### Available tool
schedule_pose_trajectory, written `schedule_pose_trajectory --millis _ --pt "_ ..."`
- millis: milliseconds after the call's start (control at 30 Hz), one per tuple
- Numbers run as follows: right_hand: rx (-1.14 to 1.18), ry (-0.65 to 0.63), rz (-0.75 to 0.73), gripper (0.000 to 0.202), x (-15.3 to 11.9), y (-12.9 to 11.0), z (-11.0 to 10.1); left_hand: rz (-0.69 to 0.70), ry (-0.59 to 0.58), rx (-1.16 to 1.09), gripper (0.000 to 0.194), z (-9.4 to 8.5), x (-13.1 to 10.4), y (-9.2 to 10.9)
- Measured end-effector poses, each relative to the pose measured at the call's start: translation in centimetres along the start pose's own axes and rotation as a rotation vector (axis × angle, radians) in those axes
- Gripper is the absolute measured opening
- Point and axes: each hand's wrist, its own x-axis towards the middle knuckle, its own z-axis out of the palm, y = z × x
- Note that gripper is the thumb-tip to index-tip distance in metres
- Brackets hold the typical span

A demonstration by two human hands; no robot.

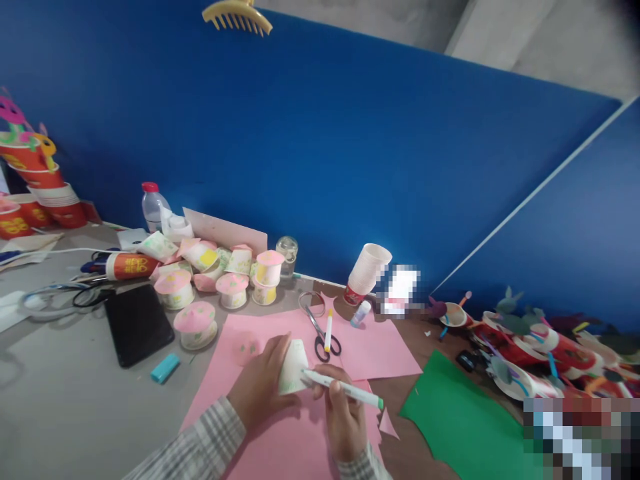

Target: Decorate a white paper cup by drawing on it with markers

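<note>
My left hand [263, 381] is wrapped round a white paper cup [294, 367] held on its side above the pink paper [270, 440]. Pale green marks show on the cup's wall. In my right hand [345, 417] is a white marker [345, 387] with a green end, its tip touching or very close to the cup. Just beyond my hands lie black-handled scissors [323, 337] and a yellow-and-white marker [329, 332]. A glue stick [361, 313] stands on the pink paper, right of the scissors.
Several decorated cups with pink tops [233, 285] stand at the back left, near a dark tablet [139, 325] and a turquoise marker cap or eraser [165, 368]. Stacked white cups [369, 270] lean by the blue partition [320, 147]. Green paper [465, 413] and red cup crafts [555, 353] lie right.
</note>
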Motion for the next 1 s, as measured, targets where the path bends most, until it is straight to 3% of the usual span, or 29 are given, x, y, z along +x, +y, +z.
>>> schedule_pose_trajectory --millis 100,233,1000 --pt "0.059 -0.051 0.089 0.027 -0.1 0.2 -0.1 -0.012 -0.026 -0.011 0.108 -0.1 0.0 0.0" --pt "0.067 -0.004 0.123 0.027 -0.1 0.6 -0.2 -0.051 -0.072 -0.001 0.109 -0.3 0.2 0.3" --pt "-0.051 0.053 0.073 0.035 -0.1 -0.4 0.4 0.054 -0.020 -0.050 0.100 -0.1 0.0 0.4"
